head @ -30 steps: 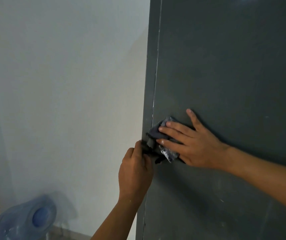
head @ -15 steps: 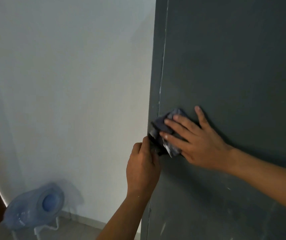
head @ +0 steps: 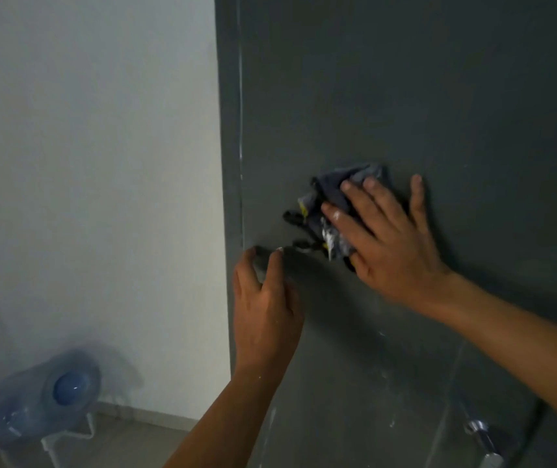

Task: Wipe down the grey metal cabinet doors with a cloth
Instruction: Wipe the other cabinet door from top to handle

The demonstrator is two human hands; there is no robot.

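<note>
Two hands are working on this one, but only one is actually wiping. The right hand (head: 392, 244) is lying flat with its fingers straight and spread, pinning a bunched-up cloth (head: 331, 197) against the grey cabinet door (head: 405, 79). It isn't clutching the cloth, just pushing on it, and I'm guessing that's so more of the fabric is rubbing the metal. The cloth is sitting near the door's left edge, with a couple of dark frayed tails sticking out to the left.

The left hand (head: 263, 312) is hovering just below those tails, right by the seam (head: 240, 130). Its fingers are loosely bent and holding nothing that I can make out. It's probably getting ready to tuck the loose ends back in, though I can't tell if it's touching the door. Pale streaks are showing lower down, so I'm thinking plenty is left to wipe.
</note>
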